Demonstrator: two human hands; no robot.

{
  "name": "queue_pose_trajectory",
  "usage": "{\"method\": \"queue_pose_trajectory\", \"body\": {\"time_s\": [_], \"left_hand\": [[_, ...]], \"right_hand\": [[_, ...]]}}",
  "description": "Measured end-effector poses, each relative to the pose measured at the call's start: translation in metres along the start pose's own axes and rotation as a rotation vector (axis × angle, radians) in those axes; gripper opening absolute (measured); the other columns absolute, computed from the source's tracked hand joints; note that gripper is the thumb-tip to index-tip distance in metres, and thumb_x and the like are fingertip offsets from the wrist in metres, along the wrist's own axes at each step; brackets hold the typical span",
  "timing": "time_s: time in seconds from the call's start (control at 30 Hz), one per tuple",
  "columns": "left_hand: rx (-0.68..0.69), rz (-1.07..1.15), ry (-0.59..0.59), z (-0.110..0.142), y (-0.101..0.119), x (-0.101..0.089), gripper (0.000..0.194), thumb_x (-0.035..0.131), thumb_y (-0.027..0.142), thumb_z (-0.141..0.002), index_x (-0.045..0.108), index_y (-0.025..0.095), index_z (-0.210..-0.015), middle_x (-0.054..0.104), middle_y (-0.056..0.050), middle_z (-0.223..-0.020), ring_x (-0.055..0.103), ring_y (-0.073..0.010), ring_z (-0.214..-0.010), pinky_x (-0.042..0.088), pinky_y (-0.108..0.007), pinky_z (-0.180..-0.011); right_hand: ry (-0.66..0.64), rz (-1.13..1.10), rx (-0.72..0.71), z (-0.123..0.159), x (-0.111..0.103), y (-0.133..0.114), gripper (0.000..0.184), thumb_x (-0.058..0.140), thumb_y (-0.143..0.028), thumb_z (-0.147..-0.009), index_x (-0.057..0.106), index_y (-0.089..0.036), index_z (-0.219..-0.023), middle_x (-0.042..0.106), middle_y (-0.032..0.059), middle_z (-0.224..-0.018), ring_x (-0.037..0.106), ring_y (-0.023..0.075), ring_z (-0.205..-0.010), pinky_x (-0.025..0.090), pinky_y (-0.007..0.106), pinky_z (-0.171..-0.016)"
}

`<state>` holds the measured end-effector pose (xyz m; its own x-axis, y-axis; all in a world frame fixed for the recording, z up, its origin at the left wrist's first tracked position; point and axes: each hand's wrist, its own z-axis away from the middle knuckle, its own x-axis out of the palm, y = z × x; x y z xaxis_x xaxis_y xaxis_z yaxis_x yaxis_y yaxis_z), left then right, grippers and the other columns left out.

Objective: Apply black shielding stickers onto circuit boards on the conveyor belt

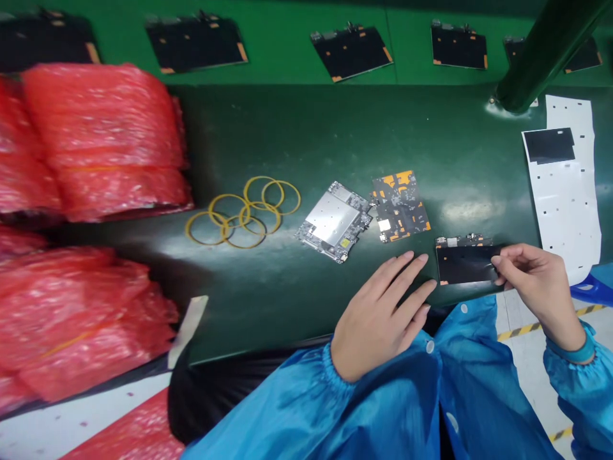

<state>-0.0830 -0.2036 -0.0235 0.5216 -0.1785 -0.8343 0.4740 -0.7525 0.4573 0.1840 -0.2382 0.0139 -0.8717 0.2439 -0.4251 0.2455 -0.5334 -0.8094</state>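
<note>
A circuit board (462, 241) lies near the table's front edge, mostly covered by a black sticker (464, 265) with a few orange patches showing. My right hand (536, 275) pinches the sticker's right edge between thumb and fingers; whether it also grips the board beneath cannot be made out. To the left of that board, my left hand (383, 313) is held palm down with fingers spread, holding nothing. Beyond it lie a bare board with a silver metal plate (335, 217) and a dark board with orange patches (401, 206), their edges close together.
Yellow rubber bands (244, 214) lie in a loose cluster. Stacks of red bubble wrap bags (105, 140) fill the left side. A white backing sheet (569, 211) bears one black sticker. Black-covered boards (352, 52) line the green strip behind, and a green post (546, 57) rises at right.
</note>
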Motion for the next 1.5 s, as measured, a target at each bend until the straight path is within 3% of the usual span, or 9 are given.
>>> {"method": "queue_pose_trajectory", "body": {"time_s": [0.83,0.97,1.13,1.5], "left_hand": [[-0.014,0.021,-0.019,0.003,-0.001,0.0,0.031,0.065,0.018,-0.096,0.071,0.015,-0.126,0.064,-0.018,-0.15,0.056,-0.0358,-0.145,0.055,-0.054,-0.115],[-0.007,0.007,-0.058,0.001,0.003,-0.001,0.042,0.061,0.017,-0.097,0.066,0.016,-0.138,0.058,-0.015,-0.157,0.051,-0.0345,-0.15,0.047,-0.053,-0.122],[0.048,-0.012,-0.22,-0.008,0.009,0.001,0.059,0.054,0.029,-0.103,0.047,0.016,-0.16,0.05,-0.01,-0.165,0.036,-0.035,-0.159,0.031,-0.054,-0.131],[0.068,-0.06,-0.247,-0.009,0.007,0.003,0.055,0.044,0.032,-0.108,0.048,0.013,-0.16,0.049,-0.008,-0.166,0.039,-0.0344,-0.157,0.028,-0.052,-0.131]], "right_hand": [[0.016,0.036,-0.042,0.002,0.002,-0.004,0.028,0.084,-0.047,-0.078,0.075,-0.02,-0.074,0.067,-0.0001,-0.053,0.066,0.0156,-0.045,0.054,0.024,-0.047],[0.029,0.063,-0.052,0.003,0.002,-0.003,0.027,0.083,-0.046,-0.081,0.076,-0.021,-0.076,0.069,0.0001,-0.055,0.068,0.0165,-0.048,0.055,0.025,-0.049],[0.046,0.108,-0.077,0.006,0.004,-0.002,0.023,0.08,-0.044,-0.084,0.077,-0.021,-0.078,0.071,0.001,-0.059,0.07,0.0176,-0.051,0.058,0.027,-0.053],[0.074,0.251,-0.218,0.01,0.004,-0.006,0.02,0.074,-0.039,-0.09,0.083,-0.022,-0.086,0.077,0.0028,-0.068,0.072,0.0183,-0.058,0.06,0.029,-0.058]]}}
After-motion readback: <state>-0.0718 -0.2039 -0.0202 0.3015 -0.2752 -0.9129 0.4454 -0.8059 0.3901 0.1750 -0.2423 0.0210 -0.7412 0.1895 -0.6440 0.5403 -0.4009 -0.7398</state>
